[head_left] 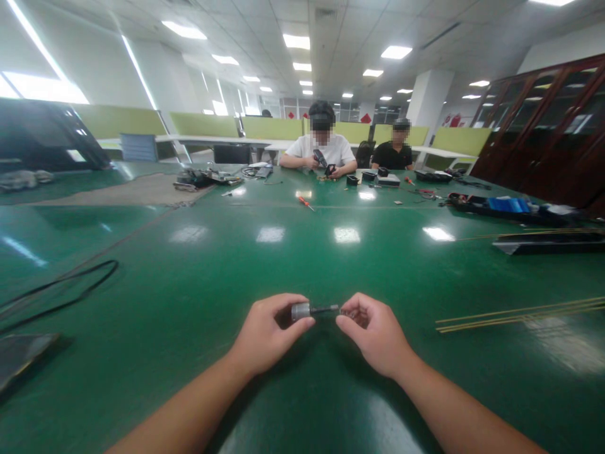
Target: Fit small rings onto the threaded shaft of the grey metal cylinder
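Observation:
Between the thumb and fingers of my left hand [271, 331] is a short silver metal cylinder [300, 311] with a thin dark shaft [324, 309] pointing right; its exact kind is unclear. My right hand [375, 331] is closed just beyond the shaft's tip, thumb and fingertips together. A small metallic piece [348, 313] shows at those fingertips, too small to name. I cannot tell whether it touches the shaft. Both hands are just above the green tabletop [312, 268].
Thin yellow rods [501, 318] lie to the right, near a dark tray-like part [543, 243]. A black cable [89, 287] and a flat dark panel [23, 356] are at left. An orange screwdriver [305, 203] lies farther off. Across the table sit two people, one holding a dark tool [320, 159].

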`<state>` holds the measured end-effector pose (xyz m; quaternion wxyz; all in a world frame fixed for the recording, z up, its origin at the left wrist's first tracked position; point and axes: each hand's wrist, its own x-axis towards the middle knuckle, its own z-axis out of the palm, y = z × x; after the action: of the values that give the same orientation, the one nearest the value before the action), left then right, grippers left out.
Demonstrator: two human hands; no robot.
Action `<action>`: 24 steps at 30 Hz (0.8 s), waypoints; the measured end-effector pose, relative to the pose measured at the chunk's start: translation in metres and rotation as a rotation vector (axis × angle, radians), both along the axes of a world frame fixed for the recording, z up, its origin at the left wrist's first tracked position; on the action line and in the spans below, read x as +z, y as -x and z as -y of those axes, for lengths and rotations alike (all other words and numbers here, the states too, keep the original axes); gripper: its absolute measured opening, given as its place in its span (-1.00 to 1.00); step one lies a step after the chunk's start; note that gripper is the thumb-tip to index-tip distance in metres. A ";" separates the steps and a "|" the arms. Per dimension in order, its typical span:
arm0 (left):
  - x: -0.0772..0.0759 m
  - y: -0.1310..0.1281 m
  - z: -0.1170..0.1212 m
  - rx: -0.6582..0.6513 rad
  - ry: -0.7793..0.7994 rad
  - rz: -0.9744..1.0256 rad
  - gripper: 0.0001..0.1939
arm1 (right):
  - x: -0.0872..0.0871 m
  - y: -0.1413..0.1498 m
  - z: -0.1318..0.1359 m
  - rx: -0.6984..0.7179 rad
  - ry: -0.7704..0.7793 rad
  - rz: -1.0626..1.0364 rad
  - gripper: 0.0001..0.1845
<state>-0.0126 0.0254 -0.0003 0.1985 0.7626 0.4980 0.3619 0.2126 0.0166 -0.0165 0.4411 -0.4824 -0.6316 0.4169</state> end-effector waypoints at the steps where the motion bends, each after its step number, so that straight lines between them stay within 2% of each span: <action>1: 0.000 0.000 -0.001 0.010 0.008 0.007 -0.75 | -0.001 0.000 -0.001 -0.003 0.000 -0.034 -0.88; 4: 0.001 0.001 -0.003 0.026 0.046 0.049 -0.75 | -0.003 -0.005 -0.007 -0.075 0.011 -0.245 -0.79; 6: 0.001 0.002 -0.004 0.021 0.100 0.104 -0.74 | -0.005 -0.011 -0.015 -0.204 -0.006 -0.406 -0.72; 8: 0.000 0.002 -0.006 -0.007 0.171 0.227 -0.72 | -0.007 -0.018 -0.023 -0.332 0.020 -0.539 -0.69; 10: -0.003 0.002 -0.008 -0.024 0.247 0.429 -0.70 | -0.009 -0.024 -0.030 -0.386 0.085 -0.641 -0.67; 13: -0.006 0.001 -0.010 0.011 0.320 0.684 -0.67 | -0.010 -0.026 -0.034 -0.355 0.109 -0.655 -0.65; 18: -0.001 -0.003 -0.010 0.125 0.431 0.910 -0.61 | -0.011 -0.019 -0.031 -0.273 0.136 -0.649 -0.62; 21: 0.010 -0.002 -0.006 0.184 0.489 1.034 -0.70 | -0.010 -0.019 -0.032 -0.267 0.143 -0.664 -0.62; 24: 0.022 0.011 0.007 0.226 0.520 1.098 -0.85 | -0.010 -0.020 -0.033 -0.270 0.144 -0.679 -0.61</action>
<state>-0.0235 0.0185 0.0212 0.5658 0.3342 0.4729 0.5870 0.2330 0.0499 -0.0269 0.6413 -0.4252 -0.3490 0.5349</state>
